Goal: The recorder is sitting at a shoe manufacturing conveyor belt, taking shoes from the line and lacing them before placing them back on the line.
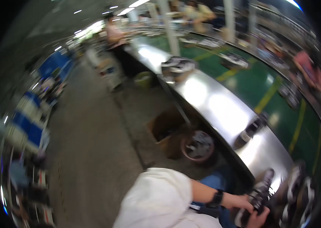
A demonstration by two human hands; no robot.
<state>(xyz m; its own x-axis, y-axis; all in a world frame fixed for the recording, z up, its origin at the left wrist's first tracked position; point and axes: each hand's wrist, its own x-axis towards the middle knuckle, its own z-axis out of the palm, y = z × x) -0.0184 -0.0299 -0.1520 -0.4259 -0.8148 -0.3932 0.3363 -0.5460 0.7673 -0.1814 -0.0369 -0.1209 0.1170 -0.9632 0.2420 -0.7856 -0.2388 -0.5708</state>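
Note:
At the lower right, a dark grey shoe [261, 190] with pale parts rests at the near end of the metal work surface, its toe pointing away from me. My left hand [242, 202], with a black watch on the wrist, is closed on the shoe's upper near the laces. Close by, my right hand [258, 218] grips the shoe's near part, fingers bent around it. Motion blur hides the exact finger positions. Just right of my hands stand several similar shoes [292, 184]. Farther up the metal surface lies another dark shoe [249, 131].
A shiny metal table [221, 102] runs alongside a green conveyor belt [263, 85] with yellow lines, carrying more shoes [234, 60]. Below the table are a cardboard box [164, 131] and a round bin [197, 146]. Co-workers [308, 70] sit along the line. Blue-and-white racks [27, 121] line the left.

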